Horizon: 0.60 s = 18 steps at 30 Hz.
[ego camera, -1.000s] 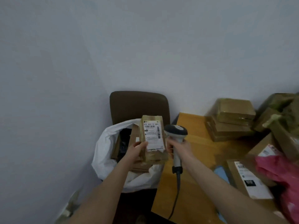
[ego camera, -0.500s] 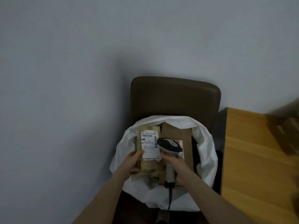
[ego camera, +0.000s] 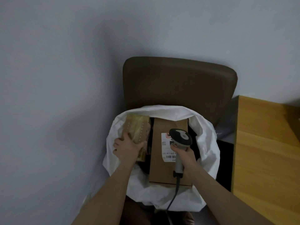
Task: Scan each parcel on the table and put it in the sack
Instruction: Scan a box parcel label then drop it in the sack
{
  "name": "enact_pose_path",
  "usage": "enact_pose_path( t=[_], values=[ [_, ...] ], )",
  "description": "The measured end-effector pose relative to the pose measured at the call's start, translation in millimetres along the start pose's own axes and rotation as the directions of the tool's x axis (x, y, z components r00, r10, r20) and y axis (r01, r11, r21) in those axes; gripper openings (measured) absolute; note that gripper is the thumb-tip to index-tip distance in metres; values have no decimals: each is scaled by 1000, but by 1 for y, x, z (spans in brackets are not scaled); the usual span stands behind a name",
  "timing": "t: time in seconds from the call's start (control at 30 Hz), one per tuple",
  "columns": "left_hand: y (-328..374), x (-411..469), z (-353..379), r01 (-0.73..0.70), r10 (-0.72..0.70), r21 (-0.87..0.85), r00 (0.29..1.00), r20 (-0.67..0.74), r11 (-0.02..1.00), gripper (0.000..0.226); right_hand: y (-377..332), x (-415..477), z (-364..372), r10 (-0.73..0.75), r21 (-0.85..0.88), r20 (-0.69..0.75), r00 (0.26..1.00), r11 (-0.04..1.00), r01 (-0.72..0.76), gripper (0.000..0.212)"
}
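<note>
cardboard under glossy tape, we judge the parcel (ego camera: 137,129) light, stiff, slippery; left hand (ego camera: 127,149) grips its near end in the sack (ego camera: 209,143), right hand (ego camera: 186,159) holds the scanner (ego camera: 180,138).

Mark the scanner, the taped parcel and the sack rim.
scanner (ego camera: 180,137), head view, top of its head.
taped parcel (ego camera: 138,128), head view, taped upper face.
sack (ego camera: 207,143), head view, right rim.

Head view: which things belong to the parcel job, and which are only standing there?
Job: small taped parcel, gripped by the left hand; scanner held in the right hand; white sack; brown box inside it.
Just there: brown chair behind the sack; wooden table at the right.
</note>
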<state>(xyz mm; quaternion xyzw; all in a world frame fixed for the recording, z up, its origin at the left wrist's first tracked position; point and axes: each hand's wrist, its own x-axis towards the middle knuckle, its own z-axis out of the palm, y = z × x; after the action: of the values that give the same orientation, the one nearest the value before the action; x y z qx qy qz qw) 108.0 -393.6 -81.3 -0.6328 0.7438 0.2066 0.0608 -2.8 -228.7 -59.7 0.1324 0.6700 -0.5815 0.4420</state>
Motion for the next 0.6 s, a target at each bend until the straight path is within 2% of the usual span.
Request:
enact_pose_path(
  t=[0.17,0.3,0.43,0.53,0.6],
  values=[
    [12,8,35,-114,108,106,993,56,988,71,9,24,-1,21,24,2,1000,999,-21,19],
    [8,35,35,-145,125,210,986,106,967,63,15,34,2,24,20,28,999,999,-25,19],
    [14,29,28,-158,132,192,981,144,969,66,8,24,-2,46,22,34,998,999,-47,17],
    [26,9,13,-272,255,205,961,107,940,64,-4,2,-8,73,68,32,997,995,-75,20],
    [42,-8,1,-408,393,214,913,113,887,57,-13,-18,-13,88,100,7,996,991,-88,17]
  ],
)
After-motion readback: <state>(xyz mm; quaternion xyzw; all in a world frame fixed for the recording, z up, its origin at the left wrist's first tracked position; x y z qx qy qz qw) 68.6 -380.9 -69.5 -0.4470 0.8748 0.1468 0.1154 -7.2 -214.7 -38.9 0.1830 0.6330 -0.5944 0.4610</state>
